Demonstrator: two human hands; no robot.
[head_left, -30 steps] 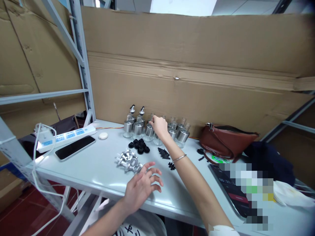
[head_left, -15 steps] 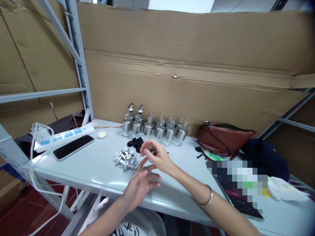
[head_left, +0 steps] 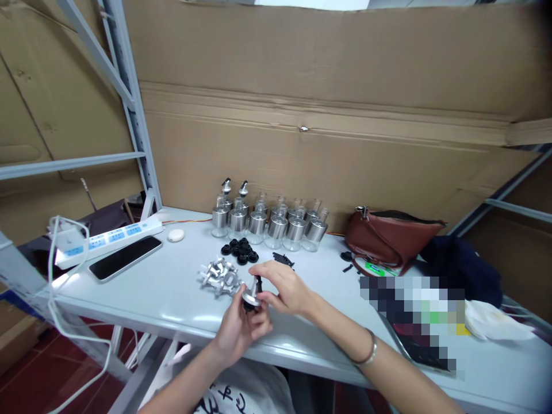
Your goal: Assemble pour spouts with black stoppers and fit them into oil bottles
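Observation:
A silver bottle pourer with a black base and a black upper part is between my two hands above the table's front. My left hand grips it by the base from below. With fingers and thumb, my right hand pinches its top. Beyond my hands lie a pile of silver spout parts, a cluster of black stoppers and some thin black pieces. Glass bottles with steel sleeves stand in rows behind them; two at the back left carry pourers.
A phone, a power strip and a round white object are at the left. To the right are a brown bag, dark cloth and white tissue. A cardboard wall closes off the back.
My right hand has moved down toward my left. My left fingers, spread before, have closed on the pourer, which is now visible between both hands. The view has shifted slightly.

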